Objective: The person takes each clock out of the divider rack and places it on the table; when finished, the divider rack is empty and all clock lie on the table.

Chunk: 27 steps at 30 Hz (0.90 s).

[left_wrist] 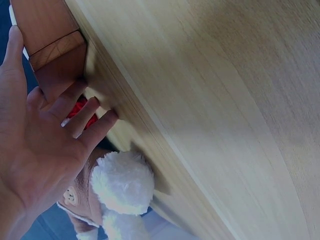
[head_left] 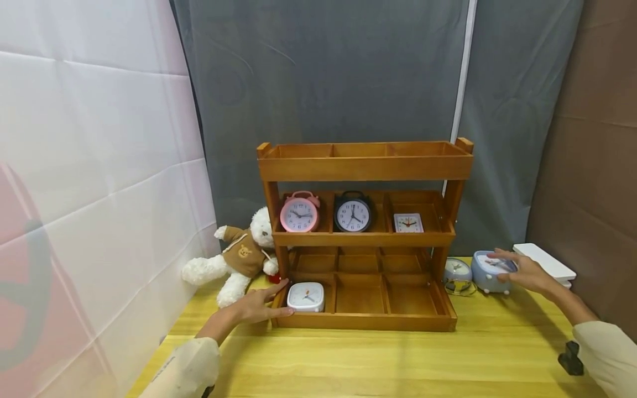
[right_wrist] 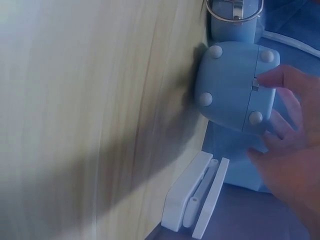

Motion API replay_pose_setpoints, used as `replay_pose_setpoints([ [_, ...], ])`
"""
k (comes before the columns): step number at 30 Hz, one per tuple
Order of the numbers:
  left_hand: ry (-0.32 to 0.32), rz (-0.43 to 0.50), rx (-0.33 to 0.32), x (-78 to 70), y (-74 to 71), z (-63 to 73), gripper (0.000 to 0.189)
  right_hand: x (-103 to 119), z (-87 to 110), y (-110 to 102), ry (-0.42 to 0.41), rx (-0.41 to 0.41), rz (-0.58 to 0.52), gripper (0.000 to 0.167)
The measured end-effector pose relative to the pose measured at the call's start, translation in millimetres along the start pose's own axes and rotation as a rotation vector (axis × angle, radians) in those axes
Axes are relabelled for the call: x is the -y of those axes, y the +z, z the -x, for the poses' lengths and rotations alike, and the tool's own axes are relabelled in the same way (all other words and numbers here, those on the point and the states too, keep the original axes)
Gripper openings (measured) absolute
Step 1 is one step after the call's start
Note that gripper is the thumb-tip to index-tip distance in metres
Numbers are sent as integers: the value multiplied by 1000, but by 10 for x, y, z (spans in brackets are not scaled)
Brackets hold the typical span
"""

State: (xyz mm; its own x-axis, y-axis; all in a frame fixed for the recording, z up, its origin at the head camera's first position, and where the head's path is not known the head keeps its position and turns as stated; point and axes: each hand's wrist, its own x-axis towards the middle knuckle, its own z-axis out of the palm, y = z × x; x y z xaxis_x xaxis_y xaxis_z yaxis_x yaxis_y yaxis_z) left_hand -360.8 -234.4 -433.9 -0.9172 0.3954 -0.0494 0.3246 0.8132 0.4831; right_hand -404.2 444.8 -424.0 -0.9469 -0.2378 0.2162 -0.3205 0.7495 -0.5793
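Observation:
My left hand (head_left: 256, 304) rests at the lower left corner of the wooden shelf (head_left: 365, 322), its fingers extended along the side and its thumb at the front edge. Close to that thumb, a white square alarm clock (head_left: 306, 297) leans back in the bottom-left compartment. At the right, my right hand (head_left: 530, 272) holds a blue alarm clock (head_left: 490, 273) lying face up on the table. Its thumb presses the clock's footed side (right_wrist: 232, 90) in the right wrist view, and its other fingers reach over the far edge.
A pink clock (head_left: 299, 214), a black clock (head_left: 353, 214) and a small white clock (head_left: 408, 223) stand on the middle tier. Beside the shelf are a plush dog (head_left: 246, 251) and a round blue-grey clock (head_left: 458, 269). White flat boxes (head_left: 544, 261) lie farther right.

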Motion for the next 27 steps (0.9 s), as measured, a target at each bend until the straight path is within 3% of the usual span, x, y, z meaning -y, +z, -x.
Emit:
replay_pose_setpoints([
  [10, 17, -14, -4, 9, 0, 3, 94, 134, 118, -3, -93, -74, 127, 62],
  [16, 18, -10, -4, 20, -4, -3, 94, 330, 180, 53, -198, -108, 112, 56],
  [23, -3, 12, -5, 20, -6, 11, 95, 564, 193, 217, -400, -167, 151, 53],
  [27, -8, 25, -4, 17, -3, 23, 94, 752, 222, 313, -419, -126, 159, 55],
])
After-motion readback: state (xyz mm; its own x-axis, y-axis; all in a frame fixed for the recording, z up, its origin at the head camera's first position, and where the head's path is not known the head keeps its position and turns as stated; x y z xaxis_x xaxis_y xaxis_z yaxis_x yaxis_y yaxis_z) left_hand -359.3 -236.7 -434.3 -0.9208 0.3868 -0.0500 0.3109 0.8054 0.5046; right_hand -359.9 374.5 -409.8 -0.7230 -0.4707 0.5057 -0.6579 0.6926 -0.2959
